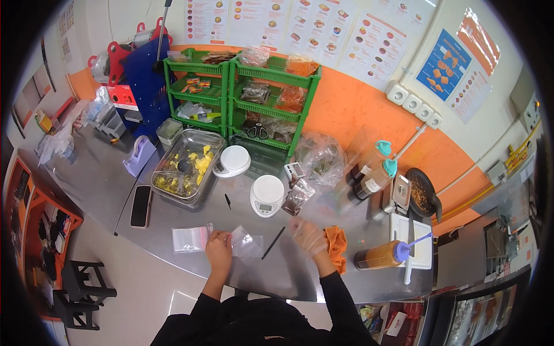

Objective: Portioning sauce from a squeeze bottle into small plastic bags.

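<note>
My bare left hand [220,250] pinches the edge of a clear plastic bag [246,242] lying over the steel table. A stack of clear zip bags [189,239] lies just left of that hand. My right hand [308,237], in a clear plastic glove, is held above the table with nothing plainly in it; its fingertips are blurred. Between the hands lies a thin black stick-like tool [273,243]. An orange cloth [336,248] rests beside my right wrist. Beyond the hands stands a white digital kitchen scale [267,195], with a small bag of dark contents [298,197] at its right.
At the back are a glass dish of yellow pieces [184,166], a second scale [233,161] and green racks [268,108]. A phone [141,206] lies left. Rightward are a sauce bottle [381,255], a white cutting board [422,246] with a knife and dark-liquid bottles [372,184].
</note>
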Demonstrator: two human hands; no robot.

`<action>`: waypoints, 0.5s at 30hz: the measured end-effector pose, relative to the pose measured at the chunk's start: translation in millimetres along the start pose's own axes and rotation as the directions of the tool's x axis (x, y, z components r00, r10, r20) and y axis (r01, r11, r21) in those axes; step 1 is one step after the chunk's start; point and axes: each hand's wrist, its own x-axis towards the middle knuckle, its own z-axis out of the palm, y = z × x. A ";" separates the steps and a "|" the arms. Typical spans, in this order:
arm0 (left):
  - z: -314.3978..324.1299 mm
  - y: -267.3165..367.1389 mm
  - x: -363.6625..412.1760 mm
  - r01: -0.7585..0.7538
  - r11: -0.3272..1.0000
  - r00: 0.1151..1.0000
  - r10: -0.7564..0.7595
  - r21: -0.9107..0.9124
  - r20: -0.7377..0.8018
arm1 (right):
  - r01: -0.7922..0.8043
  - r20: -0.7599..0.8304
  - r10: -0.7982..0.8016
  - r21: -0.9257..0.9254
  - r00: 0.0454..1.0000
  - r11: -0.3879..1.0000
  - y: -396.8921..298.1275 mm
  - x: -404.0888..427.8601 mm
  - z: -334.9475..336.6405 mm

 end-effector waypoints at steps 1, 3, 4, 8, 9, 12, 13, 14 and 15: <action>-5.0 5.1 2.2 0.040 0.999 0.999 -0.040 -0.009 0.034 | -0.003 -0.003 0.003 0.002 1.000 1.000 -1.1 -8.3 7.3; -7.3 11.4 4.0 0.075 0.997 0.995 -0.074 -0.018 0.068 | 0.209 -0.040 -0.208 0.039 0.977 0.977 -7.0 -23.2 18.8; -7.3 14.0 4.2 0.129 0.992 0.989 -0.128 -0.014 0.069 | 0.208 -0.045 -0.206 0.039 0.978 0.977 -11.1 -29.6 21.9; -6.1 15.5 3.6 0.098 0.995 0.995 -0.098 -0.010 -0.022 | 0.210 -0.009 -0.212 0.193 0.977 0.959 -29.0 -47.1 25.4; -8.2 21.2 5.1 0.088 0.996 0.996 -0.088 -0.014 -0.019 | 0.207 0.005 -0.214 0.227 0.977 0.952 -31.6 -50.3 25.3; -18.1 42.3 2.9 -0.042 0.988 0.996 0.030 -0.150 -0.083 | 0.186 0.022 -0.212 0.400 0.977 0.898 -37.8 -60.4 31.3; -21.2 52.0 0.0 0.007 0.950 0.999 0.004 -0.311 0.036 | 0.184 0.015 -0.207 0.400 0.978 0.898 -39.6 -64.6 36.2; -20.6 61.0 -2.9 0.074 0.886 0.987 -0.001 -0.457 0.159 | 0.116 -0.023 -0.126 0.576 0.992 0.809 -41.2 -69.2 41.5; -18.9 66.8 -7.5 0.071 0.887 0.987 0.003 -0.457 0.158 | 0.060 -0.040 -0.045 0.732 0.998 0.679 -46.7 -72.1 42.1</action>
